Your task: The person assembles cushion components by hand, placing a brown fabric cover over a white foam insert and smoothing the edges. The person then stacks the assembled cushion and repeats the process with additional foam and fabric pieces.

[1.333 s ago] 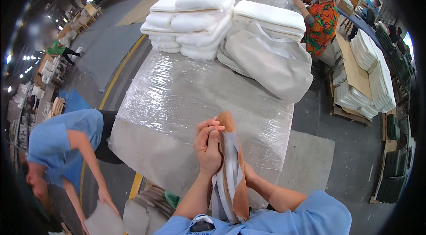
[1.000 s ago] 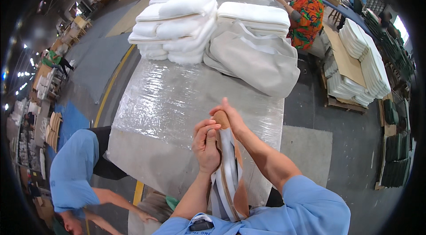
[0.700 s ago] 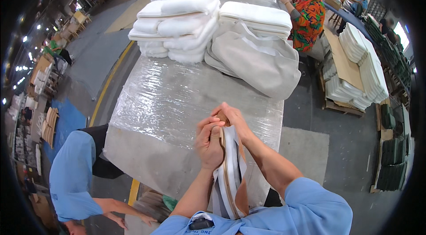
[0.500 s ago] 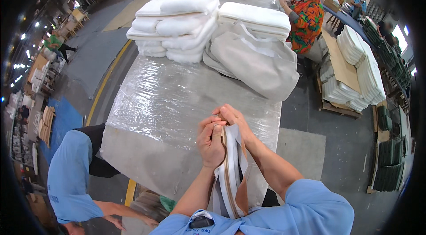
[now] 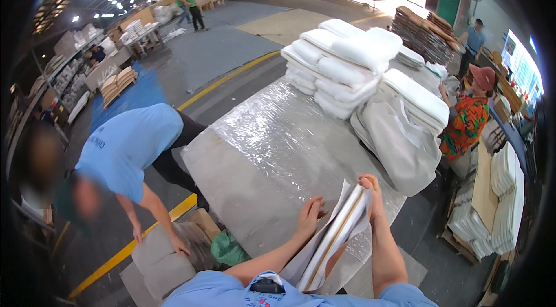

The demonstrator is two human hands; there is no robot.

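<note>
In front of my body stands a white pad (image 5: 335,230) on edge, with a thin brown layer along its middle. An open grey fabric cover (image 5: 315,252) lies around its sides. At the pad's far end, my right hand (image 5: 372,191) has its fingers curled over the cover's edge. My left hand (image 5: 311,215) is just left of the cover, apart from it, fingers spread and holding nothing. Under both hands is a grey table top (image 5: 237,197), partly wrapped in shiny clear film.
White pads (image 5: 353,66) are piled on the table's far part, beside grey covers (image 5: 399,145). At left a person in a blue shirt (image 5: 124,139) bends over stacked grey pieces (image 5: 165,255). Another person in a patterned shirt (image 5: 466,124) stands at right, near a pallet of white pads (image 5: 504,203).
My hands were together at the pad's far end; the left has let go and moved left. The cover's sides are spread wider. My view has swung left, showing more of the bending person.
</note>
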